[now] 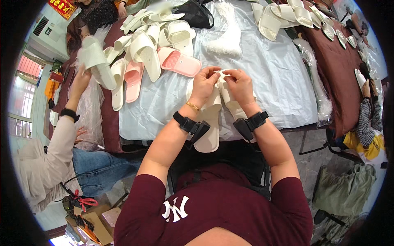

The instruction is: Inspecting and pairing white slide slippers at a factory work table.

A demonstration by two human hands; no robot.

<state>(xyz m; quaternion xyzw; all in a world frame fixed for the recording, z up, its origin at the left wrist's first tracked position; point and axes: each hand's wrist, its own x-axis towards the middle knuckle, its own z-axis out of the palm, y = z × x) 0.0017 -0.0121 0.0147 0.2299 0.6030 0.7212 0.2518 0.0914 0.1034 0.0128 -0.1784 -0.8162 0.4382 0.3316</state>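
A pair of off-white slide slippers lies side by side at the table's near edge, heels toward me. My left hand (204, 85) is over the toe of the left slipper (207, 137), and my right hand (240, 86) is over the toe of the right slipper (227, 95). Both hands are closed in a pinch, fingertips almost meeting where the two toes come together. A small whitish bit shows between them, too small to name. The palms and part of both slippers are hidden under my hands.
A pale blue sheet (164, 119) covers the table. White slippers (144, 51) and a few pink slippers (180, 62) are heaped at the left, more white slippers (269, 23) at far right. Clear plastic bags (225, 37) lie beyond my hands. At left, a person's hand (82, 78) holds a slipper.
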